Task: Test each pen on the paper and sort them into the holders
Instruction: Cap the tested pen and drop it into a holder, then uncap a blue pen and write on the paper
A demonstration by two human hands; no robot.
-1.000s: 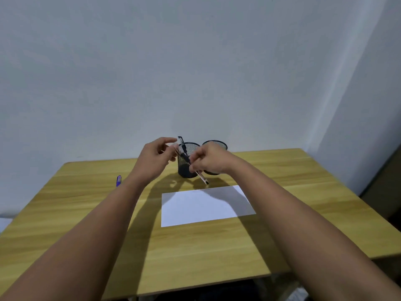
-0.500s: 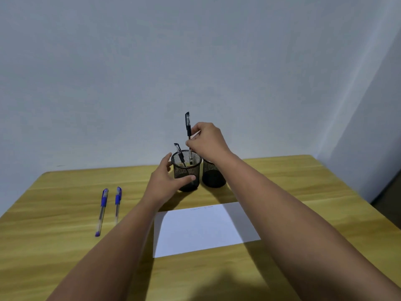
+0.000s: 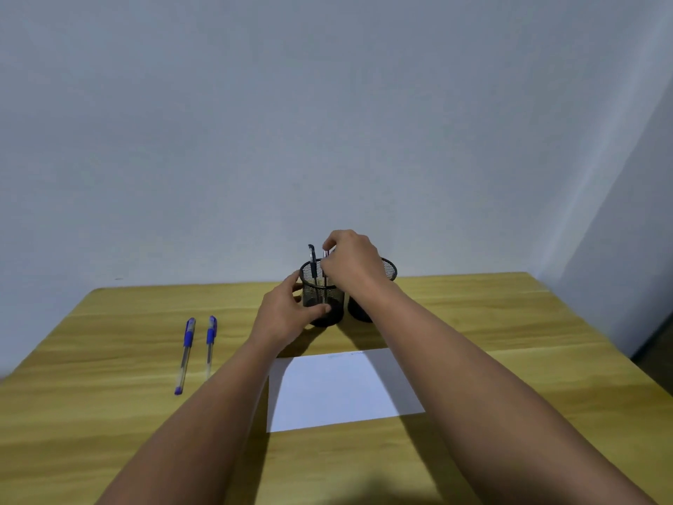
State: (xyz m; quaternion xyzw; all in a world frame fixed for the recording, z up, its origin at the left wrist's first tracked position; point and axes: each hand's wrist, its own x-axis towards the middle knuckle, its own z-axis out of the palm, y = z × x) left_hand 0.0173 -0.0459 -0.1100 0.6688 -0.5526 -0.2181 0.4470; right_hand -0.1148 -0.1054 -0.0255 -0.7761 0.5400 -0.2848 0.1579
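Observation:
Two black mesh holders stand side by side at the back of the table. My left hand (image 3: pixel 287 315) grips the left holder (image 3: pixel 320 291) around its side. My right hand (image 3: pixel 351 262) is over that holder, its fingertips pinched on the top of a black pen (image 3: pixel 325 266) that stands inside it. Another black pen (image 3: pixel 313 264) leans in the same holder. The right holder (image 3: pixel 389 269) is mostly hidden behind my right wrist. A white sheet of paper (image 3: pixel 342 390) lies in front, with faint marks near its far edge. Two blue pens (image 3: pixel 185 353) (image 3: pixel 210 342) lie at the left.
The wooden table (image 3: pixel 510 359) runs up to a plain grey wall behind the holders. Its right edge lies near a wall corner at the far right. My forearms cross the table's front half on both sides of the paper.
My right hand has lowered the black pen down into the left holder. My left hand has stayed on that holder's side. A second earlier both hands held the pen above the paper.

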